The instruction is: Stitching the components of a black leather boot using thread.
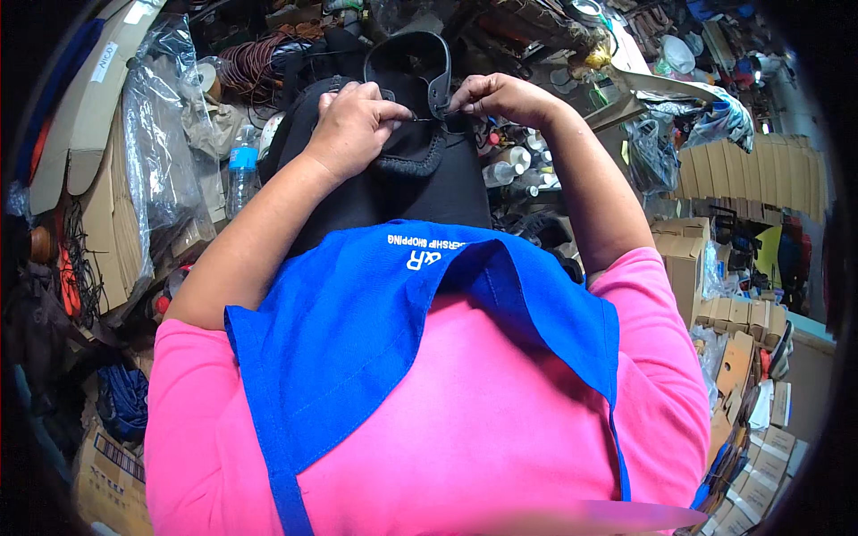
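The left hand [357, 129] is pinching a thin dark line [424, 119]. The right hand [496, 96] is pinching too; I cannot tell what. The black looped thing [438, 87] is lying between them over the dark lap [344, 201], its long way pointing away from the blue apron [340, 277]. The right fingertips are sitting nearer its side strap.

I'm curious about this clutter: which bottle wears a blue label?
The clear bottle left of the lap; the bottles clustered right of the lap show none.
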Available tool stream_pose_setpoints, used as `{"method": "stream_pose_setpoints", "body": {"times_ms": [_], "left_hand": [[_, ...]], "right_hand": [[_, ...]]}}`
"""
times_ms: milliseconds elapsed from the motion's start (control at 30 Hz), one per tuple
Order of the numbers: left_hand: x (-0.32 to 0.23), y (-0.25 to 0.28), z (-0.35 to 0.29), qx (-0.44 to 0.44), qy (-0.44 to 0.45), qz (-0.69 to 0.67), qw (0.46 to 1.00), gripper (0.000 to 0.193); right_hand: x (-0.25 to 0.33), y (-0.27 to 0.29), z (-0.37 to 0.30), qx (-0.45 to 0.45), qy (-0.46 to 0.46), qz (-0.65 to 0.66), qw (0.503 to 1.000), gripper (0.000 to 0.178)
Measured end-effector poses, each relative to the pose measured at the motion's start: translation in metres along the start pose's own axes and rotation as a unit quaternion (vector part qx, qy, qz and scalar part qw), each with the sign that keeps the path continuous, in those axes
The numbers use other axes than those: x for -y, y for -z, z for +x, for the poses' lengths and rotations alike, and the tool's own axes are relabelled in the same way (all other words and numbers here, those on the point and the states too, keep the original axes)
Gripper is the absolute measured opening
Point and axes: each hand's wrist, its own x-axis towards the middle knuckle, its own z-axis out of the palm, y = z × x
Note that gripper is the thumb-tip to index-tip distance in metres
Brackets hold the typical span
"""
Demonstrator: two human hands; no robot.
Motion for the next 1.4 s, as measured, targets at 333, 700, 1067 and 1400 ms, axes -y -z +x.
{"method": "stream_pose_setpoints", "body": {"times_ms": [333, 700, 1067, 1400], "left_hand": [[0.001, -0.004, 0.003, 0.018, 0.011, 0.001, 1.000, 0.018], [-0.001, -0.006, 0.005, 0.028, 0.023, -0.015, 0.999, 0.016], [-0.014, 0.003, -0.003, 0.119, 0.096, -0.028, 0.988, 0.020], [-0.014, 0.003, -0.001, 0.115, 0.129, -0.090, 0.981, 0.019]], "right_hand": [[0.002, -0.001, -0.001, 0.004, 0.011, 0.007, 1.000, 0.025], [0.001, -0.003, -0.003, -0.007, 0.006, 0.004, 1.000, 0.025], [0.006, -0.020, -0.020, -0.055, -0.043, 0.050, 0.996, 0.024], [-0.002, -0.010, -0.014, -0.020, -0.018, 0.038, 0.999, 0.030]]}}
